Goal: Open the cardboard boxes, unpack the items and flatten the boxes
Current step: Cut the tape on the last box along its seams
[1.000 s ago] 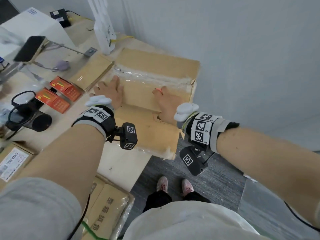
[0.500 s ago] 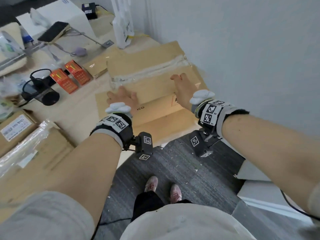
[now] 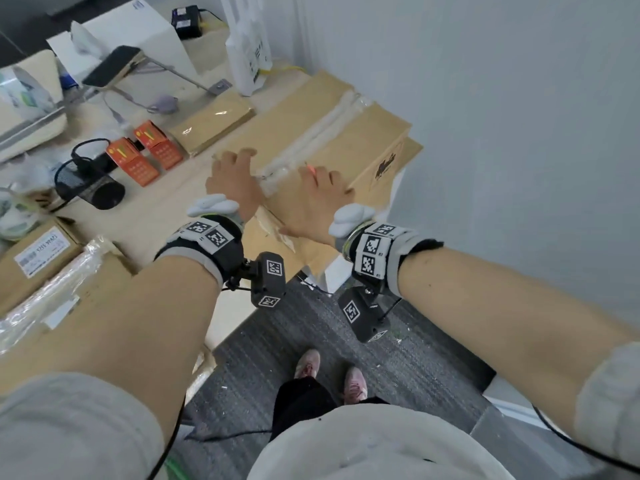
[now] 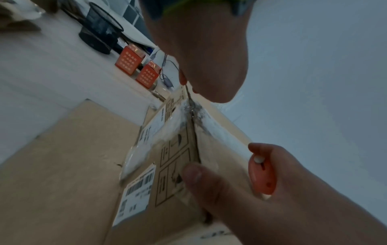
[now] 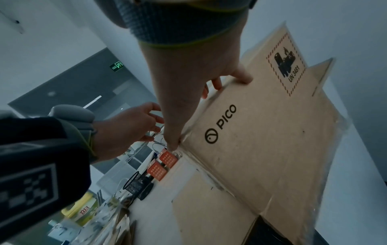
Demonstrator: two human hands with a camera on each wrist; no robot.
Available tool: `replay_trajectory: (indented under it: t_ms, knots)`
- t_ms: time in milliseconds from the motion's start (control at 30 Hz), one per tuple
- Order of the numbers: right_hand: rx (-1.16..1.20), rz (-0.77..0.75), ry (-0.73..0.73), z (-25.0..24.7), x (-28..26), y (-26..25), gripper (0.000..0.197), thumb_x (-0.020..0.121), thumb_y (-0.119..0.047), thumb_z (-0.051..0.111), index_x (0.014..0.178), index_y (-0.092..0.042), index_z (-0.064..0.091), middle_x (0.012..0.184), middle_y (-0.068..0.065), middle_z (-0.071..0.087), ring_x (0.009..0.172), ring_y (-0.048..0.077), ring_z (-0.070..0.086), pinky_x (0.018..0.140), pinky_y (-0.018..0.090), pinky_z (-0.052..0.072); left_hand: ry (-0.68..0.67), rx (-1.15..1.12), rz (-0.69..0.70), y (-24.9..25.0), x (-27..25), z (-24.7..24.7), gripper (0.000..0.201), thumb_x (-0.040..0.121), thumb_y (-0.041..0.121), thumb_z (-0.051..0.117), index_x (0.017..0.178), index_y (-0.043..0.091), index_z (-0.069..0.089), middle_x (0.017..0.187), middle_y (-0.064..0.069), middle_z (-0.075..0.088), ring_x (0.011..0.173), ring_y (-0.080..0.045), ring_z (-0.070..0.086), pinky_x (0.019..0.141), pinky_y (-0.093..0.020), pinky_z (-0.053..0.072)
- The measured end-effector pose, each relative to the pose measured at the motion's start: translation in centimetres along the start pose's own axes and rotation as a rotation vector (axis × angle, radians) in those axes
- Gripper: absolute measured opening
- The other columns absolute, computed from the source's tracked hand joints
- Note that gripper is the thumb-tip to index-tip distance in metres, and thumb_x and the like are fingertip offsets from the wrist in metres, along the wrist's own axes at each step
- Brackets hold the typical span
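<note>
A big brown cardboard box (image 3: 363,133) stands at the table's right corner, with a whitish taped seam (image 3: 322,133) running along its top. Its side reads PICO (image 5: 227,116), and cardboard flaps (image 5: 209,207) lie spread flat under it. My left hand (image 3: 230,181) rests on the near left of the box top with fingers spread. My right hand (image 3: 318,199) lies on the top beside the seam's near end and holds an orange box cutter (image 4: 262,175) in its fingers. The right thumb (image 4: 194,175) touches the labelled end face (image 4: 167,165).
Two orange packets (image 3: 133,161) and a black mesh pen holder (image 3: 90,188) lie left of the box. A small labelled carton (image 3: 38,254) and plastic-wrapped cardboard (image 3: 52,299) sit at the near left. A grey wall (image 3: 519,133) runs close on the right; carpet (image 3: 311,327) lies below.
The box has turned on the table so its seam now runs away from me. Both hands have shifted to the near end of the seam, closer together.
</note>
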State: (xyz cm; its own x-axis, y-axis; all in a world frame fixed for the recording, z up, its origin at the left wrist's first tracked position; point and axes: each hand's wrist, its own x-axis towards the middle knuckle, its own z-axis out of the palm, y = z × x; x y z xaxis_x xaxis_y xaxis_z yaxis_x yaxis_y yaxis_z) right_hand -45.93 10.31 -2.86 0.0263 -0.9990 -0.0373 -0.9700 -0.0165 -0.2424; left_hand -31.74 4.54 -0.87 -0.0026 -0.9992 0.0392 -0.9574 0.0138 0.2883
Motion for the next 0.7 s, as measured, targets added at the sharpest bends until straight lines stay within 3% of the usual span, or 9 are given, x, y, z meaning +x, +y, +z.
replay_trajectory:
  t_ms: [67, 133, 200, 267, 333, 400, 500, 567, 700]
  knots:
    - [0.027, -0.03, -0.022, 0.1, 0.5, -0.1, 0.103, 0.059, -0.065, 0.073, 0.139, -0.014, 0.033, 0.131, 0.008, 0.04, 0.118, 0.029, 0.039, 0.092, 0.039, 0.035, -0.049, 0.059, 0.003, -0.7, 0.7, 0.4, 0.052, 0.095, 0.012, 0.047, 0.144, 0.027, 0.039, 0.147, -0.009, 0.034, 0.133, -0.03, 0.03, 0.103, -0.043, 0.03]
    - [0.043, -0.074, -0.067, -0.2, 0.7, 0.7, 0.101, 0.063, -0.065, 0.07, 0.14, -0.012, 0.031, 0.131, 0.01, 0.04, 0.117, 0.03, 0.038, 0.094, 0.038, 0.033, -0.141, 0.194, 0.095, -1.4, 1.3, 1.1, 0.062, 0.093, 0.008, 0.048, 0.149, 0.027, 0.031, 0.155, -0.011, 0.02, 0.141, -0.036, 0.019, 0.109, -0.054, 0.026]
    - [0.053, -0.091, -0.087, -0.6, 0.5, 1.9, 0.1, 0.065, -0.068, 0.068, 0.141, -0.014, 0.03, 0.132, 0.009, 0.039, 0.118, 0.029, 0.036, 0.096, 0.039, 0.036, -0.165, 0.207, 0.046, -1.7, 1.4, 1.7, 0.06, 0.096, 0.016, 0.049, 0.15, 0.03, 0.026, 0.159, -0.008, 0.012, 0.143, -0.038, 0.01, 0.112, -0.062, 0.018]
    - [0.053, -0.108, -0.106, -1.3, 0.0, 3.3, 0.1, 0.067, -0.068, 0.068, 0.143, -0.017, 0.028, 0.136, 0.007, 0.037, 0.122, 0.029, 0.035, 0.098, 0.042, 0.037, -0.174, 0.165, -0.021, -0.9, 1.4, 2.4, 0.052, 0.102, 0.034, 0.04, 0.15, 0.036, 0.021, 0.16, -0.001, 0.008, 0.146, -0.034, 0.003, 0.115, -0.06, 0.002]
    - [0.053, -0.153, -0.153, -2.3, -0.4, 4.5, 0.098, 0.069, -0.062, 0.071, 0.145, -0.017, 0.026, 0.14, 0.008, 0.035, 0.127, 0.03, 0.034, 0.097, 0.038, 0.033, -0.229, 0.21, -0.028, -0.1, 1.0, 2.6, 0.057, 0.1, 0.033, 0.043, 0.15, 0.04, 0.016, 0.161, 0.002, 0.003, 0.146, -0.032, -0.002, 0.115, -0.058, -0.003]
    - [0.014, -0.204, -0.177, -3.3, -0.8, 5.4, 0.097, 0.07, -0.06, 0.068, 0.145, -0.016, 0.025, 0.14, 0.008, 0.035, 0.127, 0.03, 0.034, 0.089, 0.032, 0.031, -0.257, 0.258, 0.02, -0.2, 0.7, 2.4, 0.077, 0.091, 0.017, 0.057, 0.149, 0.044, 0.014, 0.161, 0.001, 0.0, 0.145, -0.036, -0.001, 0.114, -0.06, 0.007]
    - [0.0, -0.241, -0.233, -3.7, -1.2, 5.9, 0.099, 0.068, -0.056, 0.07, 0.146, -0.017, 0.022, 0.14, 0.007, 0.034, 0.127, 0.028, 0.033, 0.087, 0.034, 0.035, -0.207, 0.297, 0.098, -0.8, 0.2, 2.3, 0.088, 0.071, 0.008, 0.069, 0.142, 0.04, 0.029, 0.15, -0.007, 0.019, 0.128, -0.042, 0.027, 0.096, -0.049, 0.038]
    - [-0.007, -0.246, -0.268, -3.6, -1.3, 6.0, 0.101, 0.067, -0.053, 0.072, 0.146, -0.017, 0.021, 0.139, 0.007, 0.033, 0.127, 0.027, 0.032, 0.087, 0.037, 0.037, -0.15, 0.326, 0.137, -0.9, -0.5, 2.4, 0.078, 0.065, 0.009, 0.068, 0.134, 0.035, 0.039, 0.136, -0.01, 0.031, 0.109, -0.039, 0.039, 0.08, -0.041, 0.039]
    - [-0.037, -0.27, -0.3, -4.4, -1.9, 7.0, 0.102, 0.067, -0.047, 0.075, 0.147, -0.018, 0.019, 0.139, 0.006, 0.03, 0.129, 0.027, 0.028, 0.082, 0.036, 0.035, -0.072, 0.296, 0.07, -0.2, -2.4, 2.3, 0.061, 0.071, 0.016, 0.078, 0.125, 0.026, 0.052, 0.124, -0.012, 0.041, 0.102, -0.032, 0.045, 0.072, -0.035, 0.035]
